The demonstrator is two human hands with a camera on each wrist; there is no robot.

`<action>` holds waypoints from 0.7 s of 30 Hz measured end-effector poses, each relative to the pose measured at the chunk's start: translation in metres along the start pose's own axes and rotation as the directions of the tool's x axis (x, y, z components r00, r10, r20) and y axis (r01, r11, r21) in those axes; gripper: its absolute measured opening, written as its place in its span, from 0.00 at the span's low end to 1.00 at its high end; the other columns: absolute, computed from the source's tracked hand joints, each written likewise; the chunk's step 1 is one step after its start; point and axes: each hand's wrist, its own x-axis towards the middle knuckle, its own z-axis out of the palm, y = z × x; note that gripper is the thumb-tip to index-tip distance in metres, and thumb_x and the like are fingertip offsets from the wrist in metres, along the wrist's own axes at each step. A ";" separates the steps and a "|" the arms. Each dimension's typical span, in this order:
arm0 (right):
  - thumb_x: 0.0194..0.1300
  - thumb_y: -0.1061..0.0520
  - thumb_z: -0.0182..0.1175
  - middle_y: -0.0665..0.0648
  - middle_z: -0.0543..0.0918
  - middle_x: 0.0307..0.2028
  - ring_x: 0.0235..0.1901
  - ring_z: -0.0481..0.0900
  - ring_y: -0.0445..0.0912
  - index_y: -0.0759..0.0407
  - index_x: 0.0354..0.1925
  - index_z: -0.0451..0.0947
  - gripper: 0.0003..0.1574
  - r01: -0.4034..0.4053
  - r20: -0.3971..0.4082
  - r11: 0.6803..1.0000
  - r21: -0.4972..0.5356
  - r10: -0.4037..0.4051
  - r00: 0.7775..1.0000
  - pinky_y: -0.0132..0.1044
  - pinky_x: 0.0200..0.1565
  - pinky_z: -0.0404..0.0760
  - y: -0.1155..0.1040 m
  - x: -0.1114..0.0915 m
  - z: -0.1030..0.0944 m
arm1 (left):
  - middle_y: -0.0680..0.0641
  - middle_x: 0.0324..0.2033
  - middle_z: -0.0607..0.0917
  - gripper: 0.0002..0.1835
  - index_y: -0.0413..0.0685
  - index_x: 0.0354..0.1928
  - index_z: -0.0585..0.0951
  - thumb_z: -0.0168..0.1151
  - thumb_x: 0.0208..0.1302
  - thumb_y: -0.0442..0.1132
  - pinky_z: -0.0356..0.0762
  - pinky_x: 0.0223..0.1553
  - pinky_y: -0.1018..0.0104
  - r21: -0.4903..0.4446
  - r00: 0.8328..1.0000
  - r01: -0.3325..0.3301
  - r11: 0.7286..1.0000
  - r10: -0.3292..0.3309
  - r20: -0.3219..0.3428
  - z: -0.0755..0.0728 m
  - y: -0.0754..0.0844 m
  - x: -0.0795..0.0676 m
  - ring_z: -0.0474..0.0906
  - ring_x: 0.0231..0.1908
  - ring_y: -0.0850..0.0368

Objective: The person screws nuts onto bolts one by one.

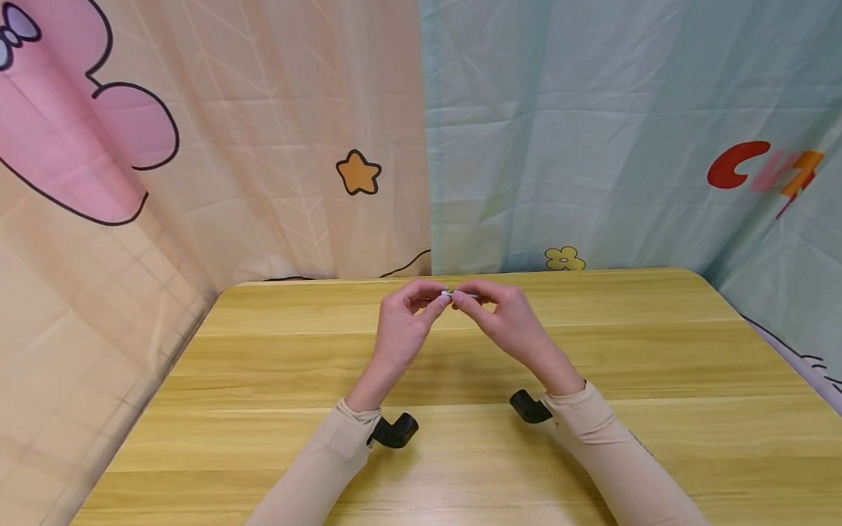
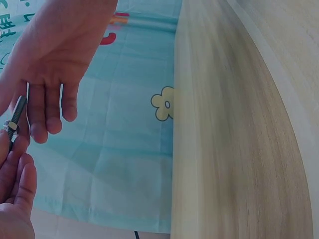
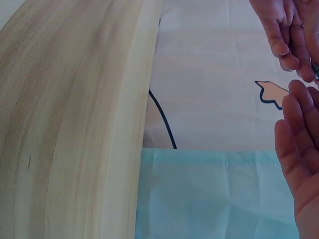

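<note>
In the head view a small metal bolt lies between the fingertips of both hands, above the far part of the table. My left hand pinches its left end with thumb and fingers. From the other side my right hand pinches it, and the thin shaft lies along its fingers. The left wrist view shows the threaded shaft with a nut on it. The bolt's far end is hidden by fingers. Three fingers of the right hand hang extended, away from the bolt.
A wood-grain table lies under both forearms. Printed curtains hang behind its far edge and along the sides. A black curved wrist mount sits on the left sleeve, and another black mount on the right.
</note>
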 end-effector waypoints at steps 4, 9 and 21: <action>0.71 0.51 0.61 0.48 0.84 0.45 0.45 0.79 0.42 0.53 0.54 0.80 0.16 0.013 -0.009 0.999 0.041 -0.012 1.000 0.42 0.46 0.78 0.000 0.001 0.000 | 0.37 0.38 0.85 0.07 0.29 0.41 0.83 0.64 0.64 0.28 0.78 0.43 0.63 0.008 1.000 0.000 1.000 0.000 -0.005 0.000 0.002 0.000 0.81 0.39 0.48; 0.65 0.60 0.67 0.52 0.82 0.49 0.49 0.77 0.47 0.56 0.57 0.78 0.22 0.137 -0.047 0.988 0.074 -0.134 0.990 0.46 0.49 0.75 0.001 0.002 0.000 | 0.37 0.39 0.85 0.07 0.29 0.42 0.83 0.64 0.64 0.28 0.78 0.42 0.64 0.010 1.000 0.010 1.000 -0.010 -0.019 -0.001 0.002 0.000 0.81 0.38 0.48; 0.60 0.66 0.69 0.51 0.83 0.43 0.43 0.78 0.45 0.57 0.49 0.80 0.18 0.197 -0.060 0.980 0.022 -0.195 0.979 0.42 0.47 0.77 0.000 0.002 0.001 | 0.38 0.39 0.85 0.07 0.31 0.42 0.84 0.64 0.64 0.28 0.77 0.42 0.67 -0.006 1.000 0.009 1.000 -0.009 -0.010 -0.001 -0.001 0.001 0.81 0.39 0.48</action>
